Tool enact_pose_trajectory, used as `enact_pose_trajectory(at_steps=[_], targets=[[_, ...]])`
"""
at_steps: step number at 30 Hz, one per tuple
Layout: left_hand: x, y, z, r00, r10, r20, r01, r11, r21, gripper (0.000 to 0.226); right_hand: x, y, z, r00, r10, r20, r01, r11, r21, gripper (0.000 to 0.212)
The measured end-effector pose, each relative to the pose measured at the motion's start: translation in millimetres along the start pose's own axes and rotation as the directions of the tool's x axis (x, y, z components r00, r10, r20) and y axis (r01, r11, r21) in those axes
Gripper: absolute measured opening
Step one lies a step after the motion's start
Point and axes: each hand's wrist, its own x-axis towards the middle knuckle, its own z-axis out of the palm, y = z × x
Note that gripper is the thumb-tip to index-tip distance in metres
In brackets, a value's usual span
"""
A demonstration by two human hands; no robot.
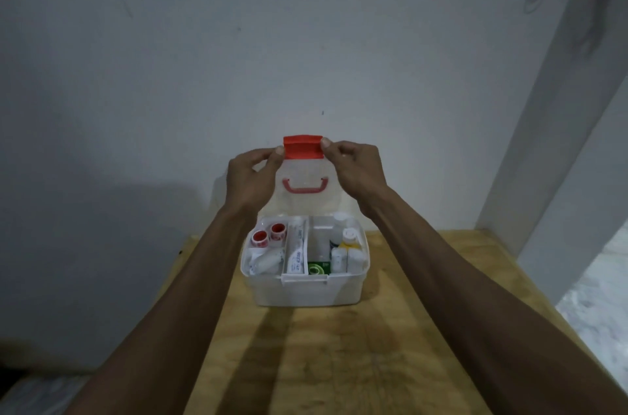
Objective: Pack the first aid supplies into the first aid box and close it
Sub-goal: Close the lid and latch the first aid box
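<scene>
Dim room: scuffed white wall (306,40) behind a wooden table (339,346).

Open tabletop in front, wall close behind

Bare wooden table (339,363) fills the lower frame; the upright lid (304,188) and wall (306,40) block the centre and top, a pillar (560,142) the right.

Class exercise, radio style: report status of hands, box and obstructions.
Left hand and right hand pinch raised lid beside red latch. First aid box open, supplies inside. Nothing blocking the lid's path.
</scene>
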Motion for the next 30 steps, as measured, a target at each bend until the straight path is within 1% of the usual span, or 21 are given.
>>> enact_pose_trajectory(at_steps=[2,4,7,8,10,11,13,14,16,18,19,20,21,23,28,30], targets=[[-12.0,-3.3,-4.3,1.000,-0.005,0.016,0.006,0.999,-0.043,0.028,-15.4,0.1,-3.6,0.999,-0.042,0.001,0.042,0.999,-0.017,0.037],[-26.1,-8.7,-9.6,1.000,0.016,0.026,-0.015,0.999,-0.042,0.030,-31.0,4.8,-6.8,0.995,-0.096,0.006,0.096,0.993,-0.070,0.035],[-50.9,-17.8,-18.0,0.999,0.029,0.038,-0.028,0.999,-0.030,0.054,-58.2,15.5,-10.7,0.981,-0.192,0.018,0.192,0.973,-0.129,0.030],[-58.4,-21.9,-20.3,0.999,0.022,0.043,-0.021,0.999,-0.026,0.056,-66.5,20.5,-12.0,0.973,-0.229,0.028,0.231,0.963,-0.137,0.028],[-73.1,-30.0,-23.8,0.998,0.001,0.056,0.001,0.999,-0.033,0.036,-80.0,32.8,-14.5,0.955,-0.290,0.058,0.296,0.941,-0.164,0.026],[-80.3,-34.2,-25.7,0.998,0.004,0.070,-0.002,0.999,-0.035,0.032,-86.0,38.9,-16.1,0.943,-0.324,0.074,0.332,0.925,-0.185,0.028],[-91.3,-42.9,-28.6,0.993,0.044,0.111,-0.043,0.999,-0.008,0.038,-95.9,51.8,-18.0,0.925,-0.365,0.110,0.381,0.897,-0.225,0.035],[-95.9,-47.9,-29.8,0.990,0.058,0.132,-0.062,0.998,0.031,0.040,-100.8,58.4,-18.5,0.925,-0.355,0.133,0.377,0.895,-0.236,0.034],[-104.9,-57.3,-34.1,0.981,0.081,0.178,-0.098,0.991,0.091,0.039,-112.6,68.2,-19.3,0.940,-0.298,0.165,0.332,0.910,-0.249,0.024],[-108.6,-68.4,-39.2,0.969,0.115,0.221,-0.149,0.978,0.146,0.027,-122.4,76.0,-20.4,0.940,-0.285,0.188,0.328,0.905,-0.269,0.016],[-110.2,-73.8,-42.0,0.962,0.123,0.243,-0.169,0.970,0.176,0.021,-126.1,78.7,-21.6,0.934,-0.292,0.203,0.342,0.897,-0.280,0.015],[-112.1,-77.6,-44.7,0.955,0.130,0.266,-0.189,0.959,0.212,0.019,-128.9,80.8,-22.8,0.930,-0.293,0.223,0.350,0.892,-0.286,0.015],[-112.8,-81.8,-47.4,0.951,0.131,0.280,-0.202,0.949,0.242,0.022,-131.1,81.7,-24.4,0.929,-0.280,0.243,0.345,0.892,-0.291,0.017],[-113.9,-84.7,-50.0,0.951,0.132,0.280,-0.209,0.940,0.268,0.029,-133.9,80.5,-27.0,0.932,-0.243,0.269,0.321,0.898,-0.302,0.021],[-120.6,-73.4,-47.1,0.960,0.135,0.246,-0.195,0.950,0.242,0.017,-135.5,78.0,-27.6,0.938,-0.207,0.277,0.297,0.894,-0.335,0.027],[-123.6,-69.7,-44.8,0.969,0.114,0.219,-0.164,0.960,0.225,0.020,-135.6,78.6,-26.6,0.941,-0.206,0.267,0.291,0.895,-0.337,0.028]])
